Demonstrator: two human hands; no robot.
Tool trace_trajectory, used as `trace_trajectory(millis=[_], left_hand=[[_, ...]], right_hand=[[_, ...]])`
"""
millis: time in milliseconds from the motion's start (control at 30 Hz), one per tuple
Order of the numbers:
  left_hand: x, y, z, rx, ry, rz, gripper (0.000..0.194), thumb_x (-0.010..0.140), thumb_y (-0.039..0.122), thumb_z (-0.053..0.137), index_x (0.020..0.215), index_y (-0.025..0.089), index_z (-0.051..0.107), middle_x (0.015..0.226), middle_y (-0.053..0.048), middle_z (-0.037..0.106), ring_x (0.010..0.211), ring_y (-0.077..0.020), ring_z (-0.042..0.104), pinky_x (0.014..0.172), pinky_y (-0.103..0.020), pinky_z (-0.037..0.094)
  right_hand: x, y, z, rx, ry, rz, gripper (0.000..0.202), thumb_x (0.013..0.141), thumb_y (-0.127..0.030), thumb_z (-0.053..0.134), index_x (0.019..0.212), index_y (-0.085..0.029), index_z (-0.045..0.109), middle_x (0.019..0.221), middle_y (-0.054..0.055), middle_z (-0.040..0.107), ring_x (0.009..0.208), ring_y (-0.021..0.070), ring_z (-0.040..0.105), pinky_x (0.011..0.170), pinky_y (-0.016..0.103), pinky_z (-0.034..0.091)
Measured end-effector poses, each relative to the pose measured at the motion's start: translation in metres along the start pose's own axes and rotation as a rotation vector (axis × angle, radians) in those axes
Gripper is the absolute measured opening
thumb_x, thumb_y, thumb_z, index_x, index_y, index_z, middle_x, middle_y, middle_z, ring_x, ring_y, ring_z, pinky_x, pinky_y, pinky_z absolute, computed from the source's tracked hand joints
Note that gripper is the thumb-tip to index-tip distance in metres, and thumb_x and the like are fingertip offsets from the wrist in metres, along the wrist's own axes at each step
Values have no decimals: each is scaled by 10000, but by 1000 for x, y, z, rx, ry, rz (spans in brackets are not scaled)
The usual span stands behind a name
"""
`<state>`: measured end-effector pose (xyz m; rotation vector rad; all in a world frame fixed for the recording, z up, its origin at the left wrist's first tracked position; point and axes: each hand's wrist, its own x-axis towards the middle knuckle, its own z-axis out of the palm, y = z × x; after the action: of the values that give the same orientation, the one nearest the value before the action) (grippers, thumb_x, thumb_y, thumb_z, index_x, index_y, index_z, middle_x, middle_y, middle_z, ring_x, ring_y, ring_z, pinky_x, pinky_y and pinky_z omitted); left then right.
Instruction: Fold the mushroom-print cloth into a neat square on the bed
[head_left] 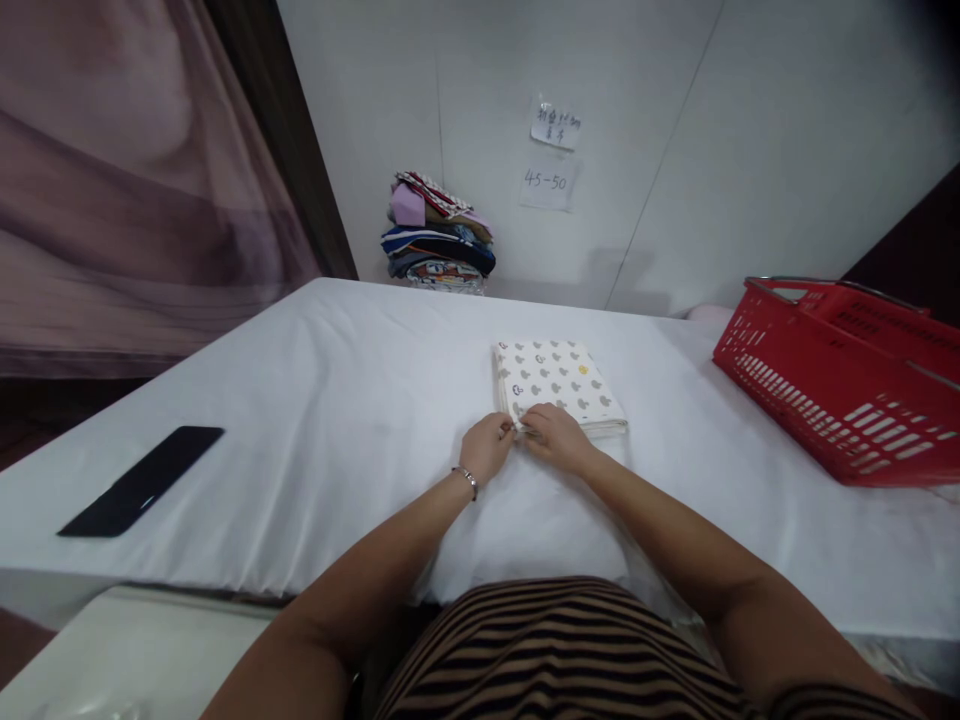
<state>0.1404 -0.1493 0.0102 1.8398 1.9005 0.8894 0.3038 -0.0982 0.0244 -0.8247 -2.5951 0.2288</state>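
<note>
A folded white cloth with a grey print and a few coloured figures lies flat on the table, several layers thick. My left hand, with a bracelet at the wrist, pinches the near left corner of the cloth, its fingers curled. Close beside it, my right hand grips the near edge of the same cloth, thumb and fingers pressed together. The fingertips of both hands almost meet at that corner.
A white-covered table spreads under the cloth. On the right stands a red plastic basket. A dark flat object lies at the left. Behind the table's far edge rises a stack of folded fabrics, before a wall with paper labels.
</note>
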Motion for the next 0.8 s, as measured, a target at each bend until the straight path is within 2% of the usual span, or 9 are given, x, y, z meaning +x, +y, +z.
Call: trace_trajectory(millis=[100,200,300,500,667,800], left_hand=[[-3,0,-2,17,7,2,92,817,247,523,851,224,605,854,17,648,774,-131,578,686,-239,393],[-5,0,-3,46,12,26,108,827,255,515,873,220,605,881,10,644,780,-128,575,702,-238,393],[-6,-2,-2,29,20,57,109,826,246,511,865,215,608,884,5,642,779,-125,571,713,-236,397],[-2,-5,2,-241,72,38,81,760,199,547,766,200,627,752,16,650,689,-113,570,688,-227,431],[3,-9,2,-563,51,-17,151,770,280,531,816,189,642,663,24,630,590,-103,566,584,-213,444],[13,-16,1,-619,80,-169,142,751,270,540,795,173,634,555,37,577,528,-99,548,518,-200,414]], right_hand=[[2,-2,3,-29,19,28,142,866,-248,474,930,-182,582,939,66,591,901,189,498,773,305,370],[4,-5,6,-8,68,108,187,908,-223,393,866,-184,572,860,47,585,833,167,501,737,280,373],[3,-10,9,-69,79,135,188,904,-220,395,848,-182,570,852,47,579,819,170,491,719,282,366],[-1,-18,14,-212,33,54,129,829,-204,485,926,-177,566,946,73,571,903,197,471,755,306,343],[3,-9,16,-42,141,189,121,853,-237,453,768,-196,528,786,23,547,757,156,481,670,266,351],[4,0,13,155,221,303,128,839,-274,461,738,-207,500,685,-14,503,655,138,465,606,248,357]])
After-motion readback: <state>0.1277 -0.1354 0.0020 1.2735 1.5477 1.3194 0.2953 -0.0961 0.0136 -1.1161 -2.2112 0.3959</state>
